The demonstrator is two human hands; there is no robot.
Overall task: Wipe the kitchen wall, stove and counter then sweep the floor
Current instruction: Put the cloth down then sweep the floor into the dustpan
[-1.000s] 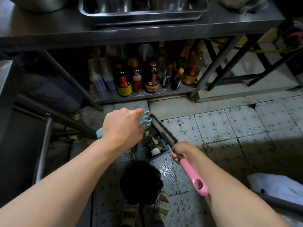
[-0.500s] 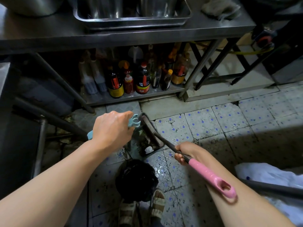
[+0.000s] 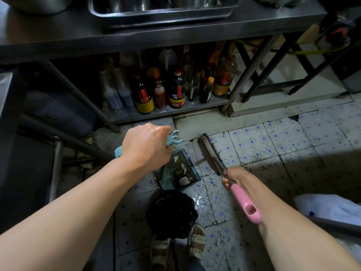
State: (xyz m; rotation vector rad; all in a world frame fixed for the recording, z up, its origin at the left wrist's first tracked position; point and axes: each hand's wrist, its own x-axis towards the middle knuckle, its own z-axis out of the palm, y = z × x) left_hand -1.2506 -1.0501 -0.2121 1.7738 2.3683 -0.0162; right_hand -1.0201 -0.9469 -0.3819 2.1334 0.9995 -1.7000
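My left hand grips the light-blue handle of a dark dustpan, which rests on the tiled floor and holds food scraps and white bits. My right hand grips a broom by its shaft, just above the pink handle end. The dark broom head lies on the tiles to the right of the dustpan, a little apart from it.
A steel counter carrying a metal tray stands ahead, with several sauce bottles on its low shelf. A black bag sits by my sandalled feet. A white bag lies at right. Table legs cross behind.
The broom head has moved right, away from the dustpan mouth. My left hand keeps its hold on the dustpan handle; the dustpan has stayed about where it was.
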